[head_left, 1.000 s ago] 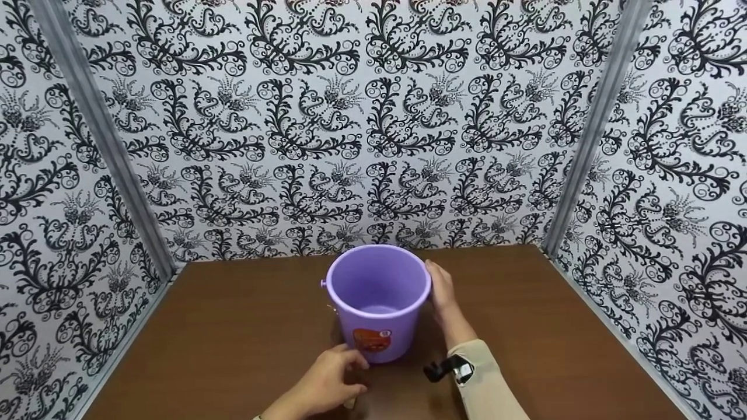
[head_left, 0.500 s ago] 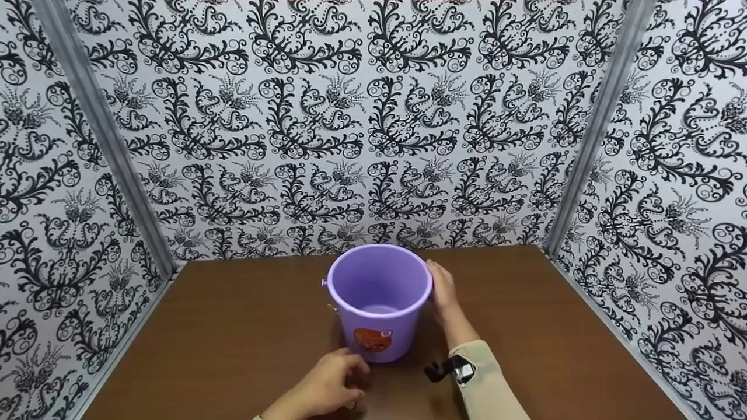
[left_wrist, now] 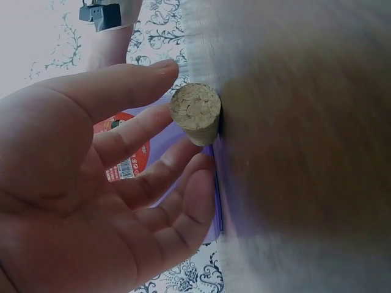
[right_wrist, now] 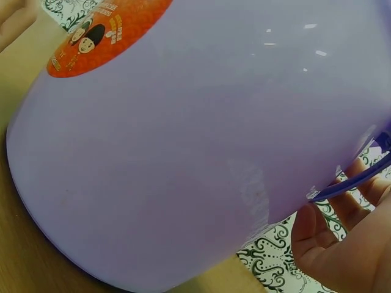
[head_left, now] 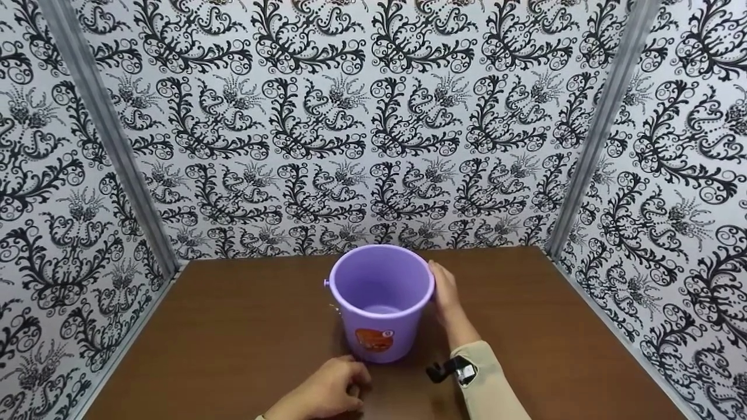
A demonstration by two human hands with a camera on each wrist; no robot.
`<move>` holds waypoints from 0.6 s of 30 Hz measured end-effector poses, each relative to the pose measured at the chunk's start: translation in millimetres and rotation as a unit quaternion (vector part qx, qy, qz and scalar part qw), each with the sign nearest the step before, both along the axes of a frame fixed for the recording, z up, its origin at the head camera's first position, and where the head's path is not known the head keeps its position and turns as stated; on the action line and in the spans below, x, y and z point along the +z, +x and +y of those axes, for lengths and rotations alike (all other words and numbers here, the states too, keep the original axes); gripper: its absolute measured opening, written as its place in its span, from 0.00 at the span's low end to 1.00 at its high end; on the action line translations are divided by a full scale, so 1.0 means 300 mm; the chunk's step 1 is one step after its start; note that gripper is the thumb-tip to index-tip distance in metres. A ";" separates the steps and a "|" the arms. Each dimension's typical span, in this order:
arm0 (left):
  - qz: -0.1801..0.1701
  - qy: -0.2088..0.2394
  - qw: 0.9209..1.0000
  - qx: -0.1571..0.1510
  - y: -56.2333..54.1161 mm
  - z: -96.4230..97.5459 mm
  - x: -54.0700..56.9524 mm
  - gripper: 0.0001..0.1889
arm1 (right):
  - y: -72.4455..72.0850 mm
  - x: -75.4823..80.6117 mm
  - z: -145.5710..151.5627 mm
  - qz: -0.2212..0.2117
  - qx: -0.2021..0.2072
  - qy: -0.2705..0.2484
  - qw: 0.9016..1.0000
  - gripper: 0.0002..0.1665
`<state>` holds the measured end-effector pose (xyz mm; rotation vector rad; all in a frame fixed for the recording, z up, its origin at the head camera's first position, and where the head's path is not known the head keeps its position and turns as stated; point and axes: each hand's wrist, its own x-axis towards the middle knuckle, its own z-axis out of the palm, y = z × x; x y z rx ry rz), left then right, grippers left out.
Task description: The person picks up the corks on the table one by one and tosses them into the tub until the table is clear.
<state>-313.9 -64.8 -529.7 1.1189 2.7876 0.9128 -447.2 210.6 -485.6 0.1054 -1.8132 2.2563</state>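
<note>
A purple bucket point(head_left: 379, 326) with an orange label stands upright on the brown table. At its right side my right hand point(head_left: 446, 291) holds it just below the rim; in the right wrist view the fingers point(right_wrist: 351, 210) curl by the dark purple edge band. My left hand point(head_left: 330, 388) is low over the table in front of the bucket. The left wrist view shows a cork point(left_wrist: 197, 110) lying between its thumb and bent fingers. The fingers come right up to the cork's side, while a small gap shows at the thumb tip.
The brown table point(head_left: 251, 315) meets a patterned back wall point(head_left: 315, 146) and side panels, with grey metal posts point(head_left: 569, 192) at the corners. A black camera mount point(head_left: 443, 370) sits on the right wrist.
My left hand's fingers have bent further down over the cork, which is now more hidden in the head view. The bucket and my right hand have hardly moved.
</note>
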 end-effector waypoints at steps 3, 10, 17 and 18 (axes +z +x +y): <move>0.002 -0.014 1.000 -0.013 0.000 0.000 -0.005 0.16 | -0.005 -0.008 -0.001 0.006 0.001 0.001 1.000 0.21; 0.004 -0.022 1.000 -0.018 0.004 -0.003 -0.013 0.17 | -0.011 -0.008 0.003 -0.001 -0.007 -0.007 1.000 0.20; 0.040 -0.044 0.998 -0.015 0.005 -0.002 -0.014 0.15 | 0.056 0.067 -0.005 -0.001 -0.009 0.009 1.000 0.19; 0.043 -0.045 0.998 -0.014 0.006 -0.003 -0.013 0.14 | 0.069 0.078 -0.009 -0.002 -0.011 0.010 1.000 0.19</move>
